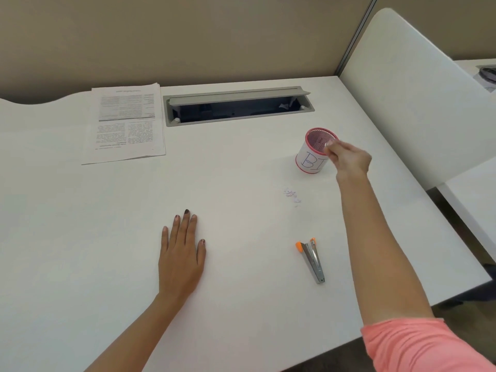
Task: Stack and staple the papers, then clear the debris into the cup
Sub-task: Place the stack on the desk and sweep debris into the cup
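- Sleeve, coral pink, on the right forearm, which reaches out across the table.
- Left hand: palm down on the white table, fingers straight and released, holding nothing; well apart from every task item.
- Stapler: grey metal with orange ends, lying on the table on the near right, untouched.
- Debris: small cluster of pale paper scraps on the table between stapler and cup, nearer the cup.
- Right hand: at the near rim of the cup, fingertips pinched together, apparently on a pale bit of debris; the bit is too small to make out for certain.
- Cup: upright, pink mesh with a white lettered wrap, mouth open.
- Step in hand, as judged: dropping scraps into the cup. Best done with the pinch fully over the mouth before letting go, since light scraps drift; the cup is light too, so the rim should not be knocked. Sliding the cluster to one spot would save trips.
- Papers: printed sheets in one stack at the far left; a staple cannot be seen from here.
- Cable hatch: grey, lid raised, set into the table's far side.
- Room: beige partition wall behind; white divider panel on the right.
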`<state>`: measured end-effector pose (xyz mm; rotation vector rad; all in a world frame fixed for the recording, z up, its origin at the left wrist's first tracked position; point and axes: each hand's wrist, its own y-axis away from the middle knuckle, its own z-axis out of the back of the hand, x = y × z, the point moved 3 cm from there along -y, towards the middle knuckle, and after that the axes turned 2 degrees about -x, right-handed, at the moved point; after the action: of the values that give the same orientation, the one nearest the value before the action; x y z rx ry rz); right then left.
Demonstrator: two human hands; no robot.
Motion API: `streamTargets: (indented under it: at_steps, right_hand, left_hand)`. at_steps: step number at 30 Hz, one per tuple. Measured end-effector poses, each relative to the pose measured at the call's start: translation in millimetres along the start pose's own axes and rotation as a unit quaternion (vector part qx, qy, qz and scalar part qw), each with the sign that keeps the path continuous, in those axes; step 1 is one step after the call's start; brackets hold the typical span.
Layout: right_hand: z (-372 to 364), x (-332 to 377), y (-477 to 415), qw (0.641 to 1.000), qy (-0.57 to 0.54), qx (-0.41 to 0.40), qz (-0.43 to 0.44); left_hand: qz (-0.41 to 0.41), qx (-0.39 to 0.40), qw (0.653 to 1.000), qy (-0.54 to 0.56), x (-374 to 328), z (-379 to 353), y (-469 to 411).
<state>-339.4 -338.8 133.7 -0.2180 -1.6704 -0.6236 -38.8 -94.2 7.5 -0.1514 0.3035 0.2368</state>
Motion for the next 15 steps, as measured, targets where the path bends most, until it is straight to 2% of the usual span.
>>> streamTargets:
  at_steps: [3,5,8,11,15]
  right_hand:
    - [-13,19,-14,0.974,0.181,-0.061,0.125]
    - [-23,27,-18,0.932,0.287,-0.062,0.212]
    - [-32,32,-18,0.873,0.393,-0.041,0.287]
    - [-37,34,-19,0.827,0.456,-0.032,0.326]
    - [-37,35,-23,0.803,0.467,-0.030,0.369]
  left_hand:
    - [0.001,-0.004,1.000,0.011,0,1,1]
    - [0.001,-0.003,1.000,0.010,-1,1,1]
    - [0.003,-0.003,1.000,0.008,-1,1,1]
    - [0.003,-0.002,1.000,0.012,0,1,1]
    - [0.004,-0.002,1.000,0.017,0,0,1]
